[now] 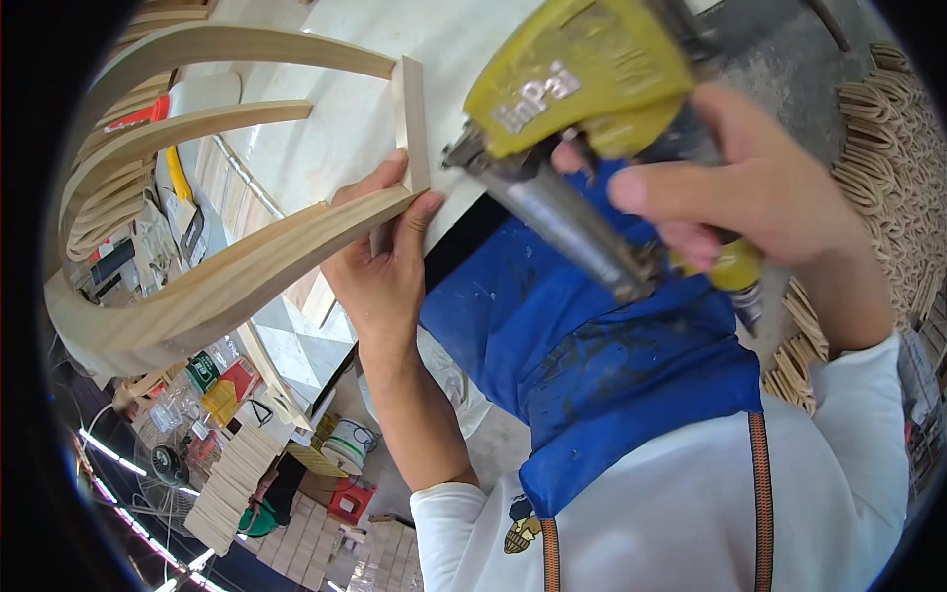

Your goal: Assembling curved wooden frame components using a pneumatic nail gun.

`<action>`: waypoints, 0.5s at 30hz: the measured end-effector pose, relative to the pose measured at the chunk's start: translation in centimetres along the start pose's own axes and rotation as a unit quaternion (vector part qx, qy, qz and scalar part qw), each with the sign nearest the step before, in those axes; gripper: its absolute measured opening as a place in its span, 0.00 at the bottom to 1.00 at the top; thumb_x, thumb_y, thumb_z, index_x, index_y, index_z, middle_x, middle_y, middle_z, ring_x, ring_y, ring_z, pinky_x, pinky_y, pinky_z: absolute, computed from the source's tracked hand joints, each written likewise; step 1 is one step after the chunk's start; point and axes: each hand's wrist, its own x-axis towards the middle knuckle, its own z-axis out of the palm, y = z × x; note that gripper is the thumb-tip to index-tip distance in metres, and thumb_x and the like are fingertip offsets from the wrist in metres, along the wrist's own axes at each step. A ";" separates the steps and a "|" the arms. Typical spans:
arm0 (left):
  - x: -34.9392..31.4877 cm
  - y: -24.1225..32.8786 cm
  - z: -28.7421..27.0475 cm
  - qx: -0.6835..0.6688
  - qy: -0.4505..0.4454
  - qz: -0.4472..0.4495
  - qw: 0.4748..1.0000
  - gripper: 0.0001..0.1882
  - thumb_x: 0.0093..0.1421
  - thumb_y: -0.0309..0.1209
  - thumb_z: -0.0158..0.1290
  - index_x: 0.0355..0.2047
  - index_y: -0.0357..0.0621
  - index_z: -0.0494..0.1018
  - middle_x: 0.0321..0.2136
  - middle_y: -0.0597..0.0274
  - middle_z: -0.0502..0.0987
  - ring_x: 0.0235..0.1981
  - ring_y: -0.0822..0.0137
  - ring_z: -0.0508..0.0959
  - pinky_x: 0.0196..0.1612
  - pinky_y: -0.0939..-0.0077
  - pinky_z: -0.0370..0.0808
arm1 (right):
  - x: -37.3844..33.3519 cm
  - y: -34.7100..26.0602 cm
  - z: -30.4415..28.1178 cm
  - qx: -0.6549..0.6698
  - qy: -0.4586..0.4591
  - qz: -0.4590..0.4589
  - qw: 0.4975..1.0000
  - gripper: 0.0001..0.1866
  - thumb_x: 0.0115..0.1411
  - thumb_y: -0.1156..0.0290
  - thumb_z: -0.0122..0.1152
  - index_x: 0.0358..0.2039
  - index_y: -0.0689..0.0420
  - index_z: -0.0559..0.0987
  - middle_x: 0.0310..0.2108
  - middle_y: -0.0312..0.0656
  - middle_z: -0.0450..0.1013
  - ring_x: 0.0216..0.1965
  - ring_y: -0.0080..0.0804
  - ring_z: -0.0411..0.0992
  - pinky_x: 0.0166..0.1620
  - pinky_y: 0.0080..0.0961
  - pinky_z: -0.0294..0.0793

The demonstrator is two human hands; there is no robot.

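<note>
Over the pale worktop (444, 39), a wooden frame (217, 261) of bent strips is held at its squared end, its curved part sweeping out to the left. A short straight crosspiece (410, 118) joins the ends of two of the strips there; a third, shorter-looking strip (232, 116) ends between them, well apart from the crosspiece.

The person's left hand (380, 232) pinches the frame's near corner, where the crosspiece meets the lower strip, with the thumb on one side and fingers on the other. The right hand (705, 187) is wrapped around the handle of a yellow nail gun (592, 74), a finger close to its trigger. The gun is tilted, somewhat blurred, and its metal nose points toward the crosspiece, near it but with a visible gap between them. A cylindrical metal part slants down from the nose in front of the person's blue apron (612, 326).

On the right, many bent wooden pieces (888, 187) are heaped in a dense stack. At the far left, a slim yellow object (179, 176) lies behind the frame's curve, and farther down, a red stool (350, 500) stands on the floor.
</note>
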 end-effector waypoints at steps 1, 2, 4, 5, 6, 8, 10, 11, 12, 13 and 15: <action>0.0 0.0 0.0 0.001 0.001 0.001 1.000 0.18 0.55 0.23 0.71 0.47 0.39 0.83 0.43 0.57 0.85 0.40 0.65 0.83 0.50 0.70 0.83 | 0.4 0.9 0.5 0.053 -0.044 0.045 0.997 0.19 0.66 0.69 0.64 0.54 0.66 0.78 0.21 0.34 0.72 0.14 0.16 0.62 0.18 0.14 0.62; 0.1 0.2 0.0 0.005 -0.004 0.000 1.000 0.18 0.55 0.23 0.71 0.47 0.39 0.83 0.43 0.57 0.85 0.40 0.65 0.83 0.50 0.70 0.83 | 0.8 1.6 0.8 0.059 -0.045 0.045 0.996 0.19 0.66 0.69 0.64 0.54 0.66 0.78 0.21 0.34 0.72 0.14 0.16 0.62 0.18 0.14 0.62; 0.5 0.8 0.0 0.016 -0.011 0.011 1.000 0.19 0.54 0.23 0.71 0.47 0.39 0.83 0.43 0.58 0.85 0.40 0.66 0.83 0.49 0.71 0.82 | 1.4 2.9 1.5 0.111 -0.035 0.056 0.992 0.12 0.66 0.65 0.65 0.40 0.61 0.77 0.18 0.33 0.69 0.13 0.17 0.61 0.18 0.17 0.64; 0.6 1.1 0.0 0.022 -0.013 0.017 1.000 0.19 0.54 0.23 0.71 0.47 0.39 0.83 0.43 0.58 0.85 0.40 0.66 0.83 0.49 0.71 0.82 | 1.6 3.4 1.7 0.136 -0.030 0.062 0.988 0.12 0.66 0.64 0.66 0.33 0.59 0.77 0.16 0.33 0.68 0.12 0.17 0.61 0.18 0.18 0.65; 0.7 1.1 0.0 0.026 -0.016 0.023 0.999 0.19 0.54 0.23 0.72 0.47 0.39 0.83 0.43 0.58 0.86 0.40 0.67 0.83 0.49 0.71 0.81 | 1.7 3.9 1.8 0.161 -0.024 0.067 0.984 0.16 0.67 0.62 0.66 0.26 0.57 0.77 0.14 0.32 0.67 0.12 0.17 0.61 0.18 0.19 0.66; 0.5 0.8 -0.2 0.031 -0.016 0.023 0.999 0.19 0.53 0.23 0.72 0.47 0.40 0.83 0.43 0.59 0.86 0.40 0.67 0.83 0.49 0.71 0.81 | 2.1 4.7 2.0 0.174 -0.032 0.075 0.981 0.16 0.67 0.61 0.66 0.26 0.57 0.76 0.14 0.32 0.67 0.12 0.17 0.61 0.18 0.19 0.66; 0.3 0.2 -0.2 0.030 -0.011 0.025 0.999 0.20 0.53 0.23 0.72 0.47 0.40 0.83 0.44 0.59 0.86 0.40 0.68 0.83 0.49 0.72 0.80 | 2.4 5.2 2.1 0.191 -0.041 0.089 0.977 0.16 0.67 0.61 0.66 0.25 0.56 0.76 0.13 0.32 0.66 0.12 0.17 0.60 0.18 0.18 0.65; 0.3 0.1 -0.3 0.028 -0.008 0.027 0.999 0.20 0.53 0.23 0.72 0.47 0.41 0.83 0.44 0.60 0.86 0.40 0.68 0.83 0.49 0.72 0.80 | 2.5 5.5 2.1 0.199 -0.045 0.096 0.974 0.17 0.67 0.61 0.66 0.25 0.56 0.76 0.13 0.32 0.66 0.12 0.17 0.60 0.18 0.18 0.65; 0.3 0.0 -0.3 0.029 -0.009 0.026 0.999 0.20 0.53 0.23 0.72 0.47 0.41 0.83 0.44 0.60 0.86 0.40 0.68 0.83 0.49 0.72 0.80 | 2.6 5.6 2.1 0.200 -0.045 0.097 0.974 0.17 0.67 0.61 0.66 0.25 0.56 0.76 0.13 0.32 0.66 0.12 0.17 0.60 0.18 0.18 0.65; 0.3 -0.1 -0.3 0.029 -0.009 0.033 0.999 0.20 0.53 0.24 0.72 0.47 0.41 0.83 0.45 0.60 0.86 0.40 0.68 0.83 0.48 0.72 0.80 | 2.6 5.7 2.1 0.203 -0.049 0.095 0.973 0.17 0.67 0.61 0.66 0.25 0.56 0.76 0.13 0.32 0.66 0.12 0.17 0.60 0.18 0.18 0.65; 0.3 -0.3 -0.3 0.029 -0.011 0.045 0.999 0.21 0.52 0.24 0.72 0.47 0.41 0.83 0.45 0.60 0.86 0.40 0.68 0.83 0.48 0.73 0.80 | 2.6 6.0 2.0 0.207 -0.055 0.092 0.972 0.17 0.67 0.61 0.66 0.24 0.56 0.75 0.13 0.32 0.66 0.12 0.17 0.60 0.18 0.18 0.65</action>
